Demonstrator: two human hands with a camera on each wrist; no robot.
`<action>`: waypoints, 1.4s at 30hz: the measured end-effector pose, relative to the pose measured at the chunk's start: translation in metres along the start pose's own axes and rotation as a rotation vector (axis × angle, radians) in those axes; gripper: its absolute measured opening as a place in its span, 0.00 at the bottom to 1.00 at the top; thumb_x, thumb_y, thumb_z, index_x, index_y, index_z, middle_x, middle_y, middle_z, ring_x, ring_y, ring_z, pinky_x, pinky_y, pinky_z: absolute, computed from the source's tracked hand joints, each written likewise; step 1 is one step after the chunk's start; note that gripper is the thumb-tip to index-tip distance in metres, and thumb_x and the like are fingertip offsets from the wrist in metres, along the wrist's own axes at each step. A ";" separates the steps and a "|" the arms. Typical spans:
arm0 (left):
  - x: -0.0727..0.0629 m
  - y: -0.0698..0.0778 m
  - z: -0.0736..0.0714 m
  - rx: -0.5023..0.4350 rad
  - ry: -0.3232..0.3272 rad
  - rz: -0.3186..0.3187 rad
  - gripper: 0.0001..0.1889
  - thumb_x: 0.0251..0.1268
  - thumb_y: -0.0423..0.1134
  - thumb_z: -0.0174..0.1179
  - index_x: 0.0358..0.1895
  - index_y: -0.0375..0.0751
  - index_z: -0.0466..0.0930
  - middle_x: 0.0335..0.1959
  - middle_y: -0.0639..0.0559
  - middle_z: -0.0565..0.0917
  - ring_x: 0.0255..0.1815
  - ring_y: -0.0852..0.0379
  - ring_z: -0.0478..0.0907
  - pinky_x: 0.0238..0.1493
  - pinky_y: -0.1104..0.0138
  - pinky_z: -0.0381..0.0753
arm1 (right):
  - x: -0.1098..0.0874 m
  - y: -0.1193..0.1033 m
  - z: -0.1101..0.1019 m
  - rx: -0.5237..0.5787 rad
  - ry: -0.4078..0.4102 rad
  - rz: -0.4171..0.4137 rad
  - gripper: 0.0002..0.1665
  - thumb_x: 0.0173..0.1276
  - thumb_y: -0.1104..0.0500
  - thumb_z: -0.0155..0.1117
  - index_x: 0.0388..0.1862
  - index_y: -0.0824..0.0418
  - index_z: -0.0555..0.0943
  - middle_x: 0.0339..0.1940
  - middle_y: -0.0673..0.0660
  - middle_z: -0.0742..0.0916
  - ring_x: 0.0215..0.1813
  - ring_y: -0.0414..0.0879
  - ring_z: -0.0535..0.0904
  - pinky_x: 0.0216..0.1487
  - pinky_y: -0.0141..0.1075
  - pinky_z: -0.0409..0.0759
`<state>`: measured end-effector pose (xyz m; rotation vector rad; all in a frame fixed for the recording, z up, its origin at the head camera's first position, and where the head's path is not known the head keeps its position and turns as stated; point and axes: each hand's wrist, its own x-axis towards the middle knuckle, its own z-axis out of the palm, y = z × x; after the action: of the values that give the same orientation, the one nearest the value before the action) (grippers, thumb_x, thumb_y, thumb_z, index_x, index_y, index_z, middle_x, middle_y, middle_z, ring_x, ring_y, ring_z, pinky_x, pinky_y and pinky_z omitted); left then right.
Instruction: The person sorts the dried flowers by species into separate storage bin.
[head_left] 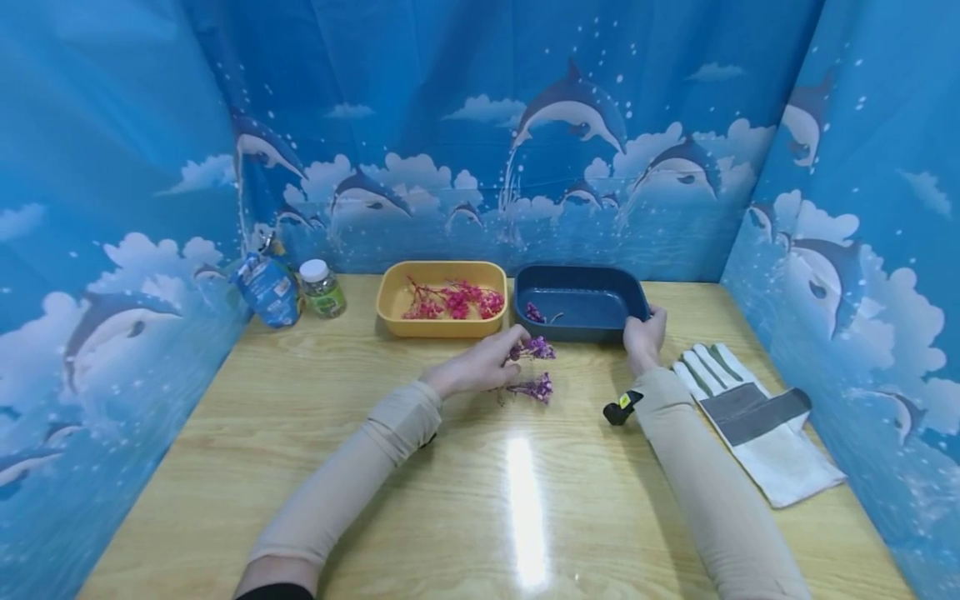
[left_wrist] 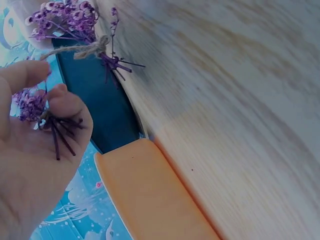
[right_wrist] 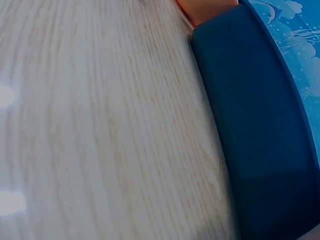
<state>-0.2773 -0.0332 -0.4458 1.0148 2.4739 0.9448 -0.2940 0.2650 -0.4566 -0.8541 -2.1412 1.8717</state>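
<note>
My left hand (head_left: 480, 363) pinches a twine tie between thumb and fingertips, in front of the gap between two boxes. From it hang two small bunches of purple dried flowers: one bunch (left_wrist: 31, 104) lies against the palm, the other bunch (left_wrist: 67, 22) dangles beyond the fingertips, its stems bound by the twine (left_wrist: 92, 48). My right hand (head_left: 645, 335) grips the right front corner of the dark blue box (head_left: 573, 333). Inside that box, at its left end, lies a purple flower sprig (head_left: 535, 313).
Left of the blue box stands a yellow box (head_left: 442, 330) with pink dried flowers (head_left: 461, 300) in it. A lidded jar (head_left: 323, 292) and a blue pouch (head_left: 268, 290) are at the back left. White-and-grey work gloves (head_left: 757, 425) lie on the right. Dolphin-print curtains (head_left: 450, 100) enclose the table.
</note>
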 end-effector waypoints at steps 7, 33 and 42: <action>0.001 0.006 -0.007 0.008 0.087 -0.006 0.25 0.71 0.33 0.57 0.70 0.43 0.70 0.63 0.43 0.82 0.58 0.49 0.81 0.63 0.57 0.85 | 0.003 0.000 -0.003 -0.003 0.005 -0.006 0.37 0.78 0.65 0.39 0.84 0.57 0.53 0.87 0.60 0.60 0.87 0.52 0.56 0.87 0.42 0.60; 0.049 0.049 -0.040 0.239 0.278 0.021 0.19 0.76 0.33 0.62 0.66 0.49 0.77 0.56 0.50 0.81 0.55 0.55 0.81 0.55 0.63 0.86 | 0.005 -0.001 -0.004 0.015 0.041 -0.027 0.35 0.78 0.61 0.49 0.82 0.63 0.59 0.83 0.64 0.67 0.82 0.54 0.64 0.84 0.43 0.66; 0.071 0.052 -0.045 0.305 0.287 0.005 0.18 0.78 0.34 0.61 0.66 0.50 0.76 0.58 0.50 0.83 0.58 0.53 0.82 0.57 0.61 0.86 | 0.002 -0.002 -0.006 0.028 0.026 -0.019 0.35 0.78 0.63 0.48 0.82 0.63 0.59 0.83 0.64 0.67 0.81 0.54 0.65 0.84 0.43 0.66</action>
<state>-0.3230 0.0244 -0.3795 1.0377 2.9240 0.7749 -0.2933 0.2712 -0.4539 -0.8451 -2.0960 1.8666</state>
